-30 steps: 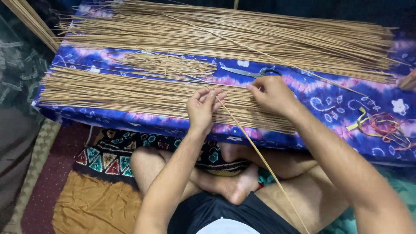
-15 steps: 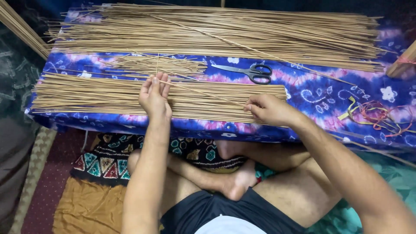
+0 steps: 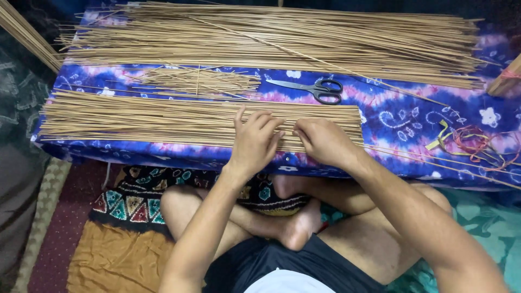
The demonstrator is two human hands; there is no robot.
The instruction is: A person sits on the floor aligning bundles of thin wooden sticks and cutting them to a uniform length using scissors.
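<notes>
Near row of thin tan sticks (image 3: 163, 119) lies flat along the front edge of the bench (image 3: 412, 116), which is covered in blue-purple tie-dye cloth. Left hand (image 3: 255, 140) rests palm-down on the row toward its right end, fingers (image 3: 259, 122) spread and extended, gripping nothing. Right hand (image 3: 324, 142) sits just beside it on the same sticks, fingers curled under; whether they pinch a stick cannot be told. Black-handled scissors (image 3: 315, 88) lie just behind the hands. Small loose stick pile (image 3: 198, 81) left of the scissors. Large stick bundle (image 3: 282, 40) across the far edge. Coloured bands (image 3: 472, 142) at right, well apart
</notes>
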